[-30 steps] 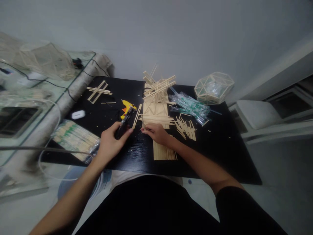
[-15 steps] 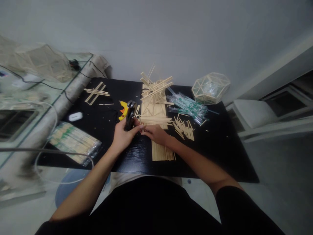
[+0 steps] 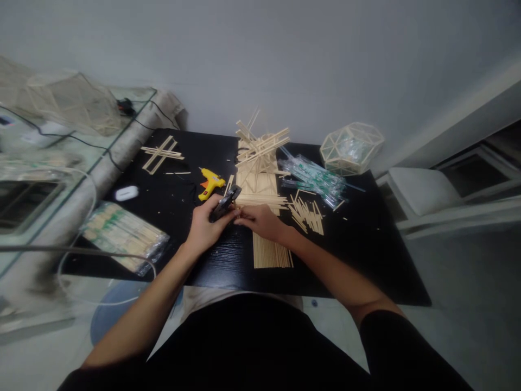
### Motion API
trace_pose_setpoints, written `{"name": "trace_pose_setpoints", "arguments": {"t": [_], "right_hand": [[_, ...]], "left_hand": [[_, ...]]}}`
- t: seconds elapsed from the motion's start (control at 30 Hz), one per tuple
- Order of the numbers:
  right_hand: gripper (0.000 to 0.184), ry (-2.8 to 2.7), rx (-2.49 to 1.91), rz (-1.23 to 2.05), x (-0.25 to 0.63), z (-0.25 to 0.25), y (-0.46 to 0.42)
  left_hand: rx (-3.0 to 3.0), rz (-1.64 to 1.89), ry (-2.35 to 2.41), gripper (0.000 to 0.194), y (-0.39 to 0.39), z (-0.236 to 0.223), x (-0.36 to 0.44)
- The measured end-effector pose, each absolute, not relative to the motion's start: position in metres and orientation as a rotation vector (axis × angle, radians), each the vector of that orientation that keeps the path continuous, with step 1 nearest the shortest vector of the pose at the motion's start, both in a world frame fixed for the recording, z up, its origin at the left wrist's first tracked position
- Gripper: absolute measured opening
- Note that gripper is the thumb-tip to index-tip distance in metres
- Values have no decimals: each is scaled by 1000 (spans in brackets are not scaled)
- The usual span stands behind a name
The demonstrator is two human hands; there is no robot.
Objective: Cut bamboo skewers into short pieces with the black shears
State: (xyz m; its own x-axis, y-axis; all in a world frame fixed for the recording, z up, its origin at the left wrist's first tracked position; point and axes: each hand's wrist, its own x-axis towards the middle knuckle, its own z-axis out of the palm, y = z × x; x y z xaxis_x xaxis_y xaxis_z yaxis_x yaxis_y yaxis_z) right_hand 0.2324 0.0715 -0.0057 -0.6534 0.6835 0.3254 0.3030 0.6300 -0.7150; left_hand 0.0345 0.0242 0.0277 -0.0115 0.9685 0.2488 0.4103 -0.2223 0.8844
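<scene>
Frame center: left hand [image 3: 203,225] grips black hand tool [image 3: 228,202]; right hand [image 3: 262,221] has fingertips pinched beside it, contents indistinct. Crowded fingers could get nipped, or a slip could scatter adjacent wooden sticks [image 3: 264,200]. Black tabletop's [image 3: 366,228] front edge runs below; widest room: right.

The left hand [image 3: 205,224] covered part of the black tool [image 3: 226,203], whose tips were too blurred to make out. Whatever the right hand [image 3: 258,221] pinched was perhaps a stick end, mostly hidden by the fingers. The left edge cut off the glass-topped table [image 3: 91,157], and the print on the plastic packets [image 3: 313,176] was too small to read.
</scene>
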Motion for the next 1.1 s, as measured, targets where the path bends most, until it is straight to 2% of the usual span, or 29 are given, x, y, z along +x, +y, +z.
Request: {"name": "trace_pose_setpoints", "arguments": {"t": [0.3, 0.43, 0.57, 0.8, 1.1], "right_hand": [[15, -2206, -747, 807, 231, -6, 69], [12, -2173, -690, 800, 231, -7, 68], [13, -2158, -695, 819, 230, -8, 67], [17, -2160, -777, 866, 228, -10, 66], [15, -2175, -764, 769, 227, -13, 67]], "left_hand": [[1664, 1229, 1428, 31, 23, 24, 34], [1687, 1226, 1380, 28, 21, 33, 35], [1737, 1123, 1438, 33, 10, 51, 26], [2069, 560, 1992, 38, -16, 65, -15], [2397, 3, 2053, 35, -24, 79, 5]]}}
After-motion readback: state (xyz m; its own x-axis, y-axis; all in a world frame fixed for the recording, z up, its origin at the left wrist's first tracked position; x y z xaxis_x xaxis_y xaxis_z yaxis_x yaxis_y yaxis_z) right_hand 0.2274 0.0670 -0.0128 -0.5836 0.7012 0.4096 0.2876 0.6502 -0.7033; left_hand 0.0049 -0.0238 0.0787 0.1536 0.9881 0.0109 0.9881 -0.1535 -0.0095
